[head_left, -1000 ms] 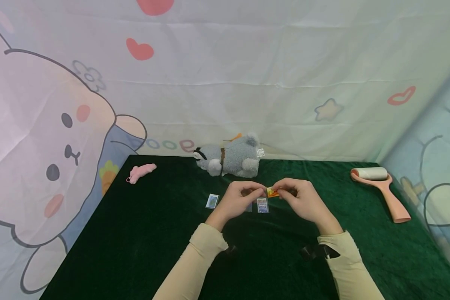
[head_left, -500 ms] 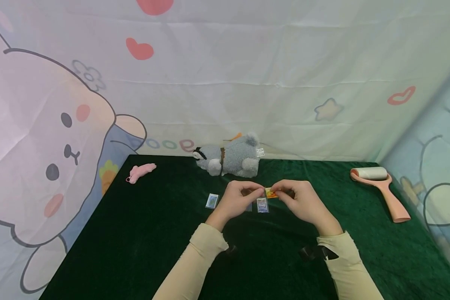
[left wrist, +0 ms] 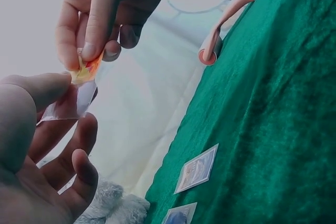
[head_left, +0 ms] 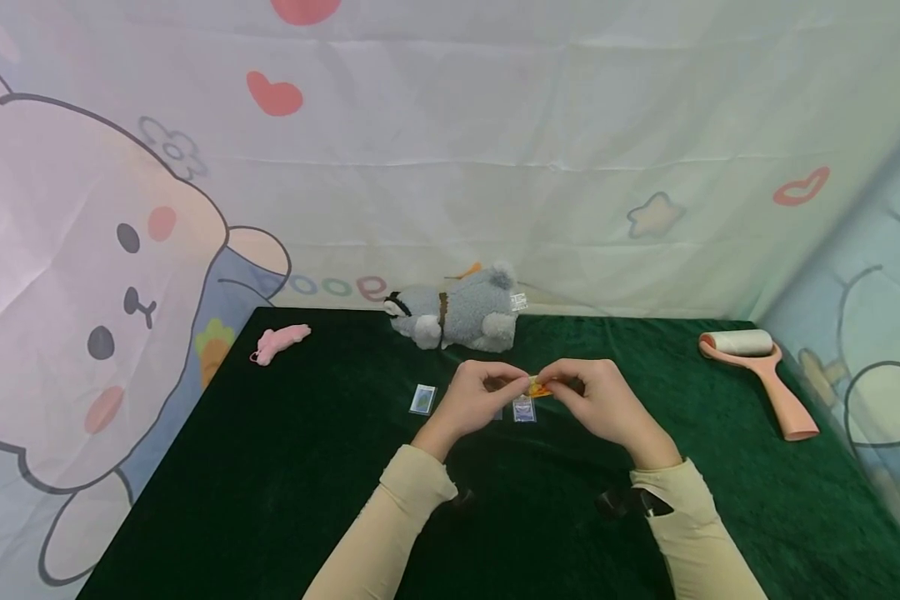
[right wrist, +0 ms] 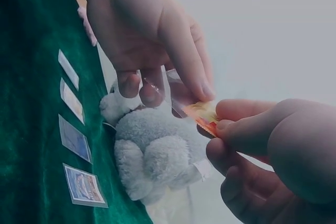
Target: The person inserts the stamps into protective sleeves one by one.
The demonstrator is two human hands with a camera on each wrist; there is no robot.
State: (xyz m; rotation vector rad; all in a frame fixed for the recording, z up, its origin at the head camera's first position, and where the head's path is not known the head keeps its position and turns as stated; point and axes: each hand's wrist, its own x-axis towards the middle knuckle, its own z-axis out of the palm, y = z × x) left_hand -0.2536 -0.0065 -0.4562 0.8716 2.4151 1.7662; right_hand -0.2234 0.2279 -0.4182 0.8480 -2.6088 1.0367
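In the head view, my left hand (head_left: 478, 398) and right hand (head_left: 598, 400) meet above the middle of the table. My left thumb and fingers pinch a clear plastic card sleeve (left wrist: 72, 103). A small yellow and orange card (left wrist: 88, 70) is pinched by my right thumb and finger. The card's lower edge meets the sleeve's mouth; how far it reaches inside is hard to tell. Below my hands lie a blue-toned card (head_left: 524, 409) and, further left, another card (head_left: 422, 399). The right wrist view shows several sleeved cards (right wrist: 84, 184) in a row.
Behind my hands a grey plush toy (head_left: 468, 315) lies on its side by the printed backdrop (head_left: 585, 192). A small pink plush (head_left: 281, 342) is at the back left. An orange-handled lint roller (head_left: 772, 383) rests on the right of the green cloth (head_left: 270, 483).
Both hands keep their grips. My right hand has shifted slightly left, towards my left hand, and less of the orange card shows between them. The head view has tilted down a little.
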